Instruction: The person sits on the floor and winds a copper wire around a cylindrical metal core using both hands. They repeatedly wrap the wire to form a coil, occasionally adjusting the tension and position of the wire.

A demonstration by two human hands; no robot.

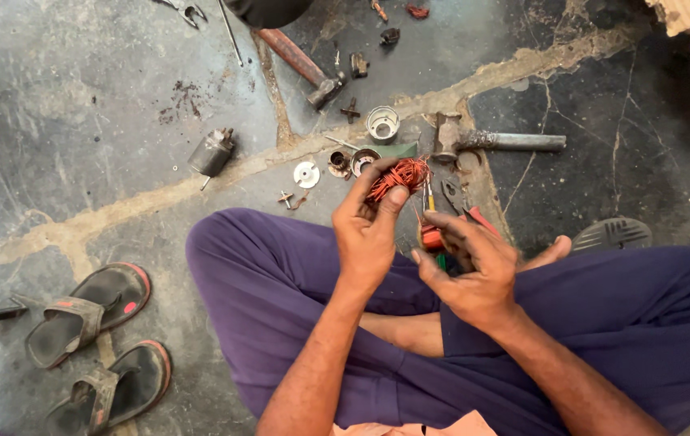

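1. While the person sits cross-legged on the stone floor (pixel 78 121), the left hand (pixel 367 234) pinches a tangled bundle of copper wire (pixel 400 175) between thumb and fingertips, its grip clenched on the lower edge of the coil, so the wire stands just above and ahead of that grip.
2. Right hand (pixel 474 270) lies just beside the left grip, to its right and a little lower; it is closed around a small orange-and-green winding part (pixel 432 239), with fine strands rising from it toward the bundle. How firmly that grip clamps is partly hidden by the fingers.
3. Judging by the loose, crumpled coil, a good share of wire already seems pulled free of the part; strands still running between the two grips suggest the unwinding is not finished.
4. Beyond the left grip, dismantled pieces lie spread out: a small motor body (pixel 211 152) well off to the left, a flat white disc (pixel 306 174), a metal cup (pixel 382 123), and a round bearing-like ring (pixel 363 160) close under the wire. This points to the casing being already opened.
5. Tools rest further out: a hammer with a reddish handle (pixel 303 66) ahead of the left grip, and a second hammer with a grey handle (pixel 490 141) ahead of the right one.
6. Far to the left of both grips sit two worn sandals (pixel 98 339), apart from the work.
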